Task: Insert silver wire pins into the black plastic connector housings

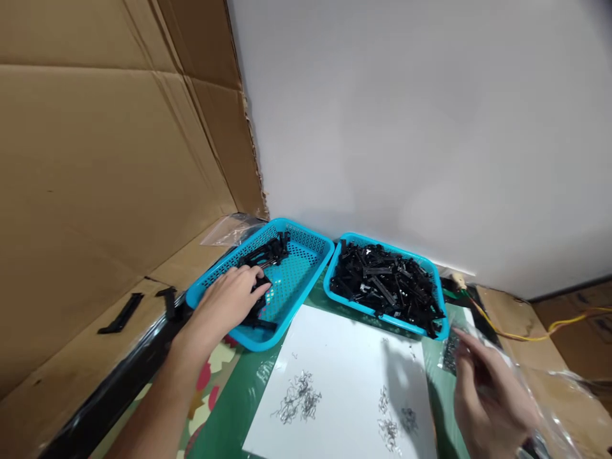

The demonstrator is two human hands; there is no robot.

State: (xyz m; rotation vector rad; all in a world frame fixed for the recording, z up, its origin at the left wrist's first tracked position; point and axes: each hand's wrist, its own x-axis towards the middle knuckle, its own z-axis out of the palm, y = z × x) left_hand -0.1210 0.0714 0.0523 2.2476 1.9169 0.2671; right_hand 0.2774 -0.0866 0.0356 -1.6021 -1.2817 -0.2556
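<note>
My left hand [234, 294] is down in the left blue basket [296, 271], palm lowered over some of the black plastic parts [265, 252] that lie there. Dark pieces show just beyond my fingers and below my thumb, but my knuckles cover the contact, so I cannot tell whether I am grasping one or only resting on it. More of the parts lie a little ahead of that hand, near the basket's far wall. To the right of it, past the bare basket floor, the right blue basket [363, 308] holds a dense heap of black parts [387, 280].

My right hand [495, 389] is half curled, its fingertips at a small clear bag [449, 356] of tiny dark pieces; whether I have hold of the plastic, I cannot tell. Between my hands lies a white board [344, 376], with a tangle of thin metal wire pieces [302, 398] on the side nearer my left hand and smaller metal clusters [389, 432] nearer my right.

I judge the step in hand to be handling parts inside the left basket. From here, the left hand's move calls for a clean parting of fingers from the pile, so no neighbouring piece is dragged along.
</note>
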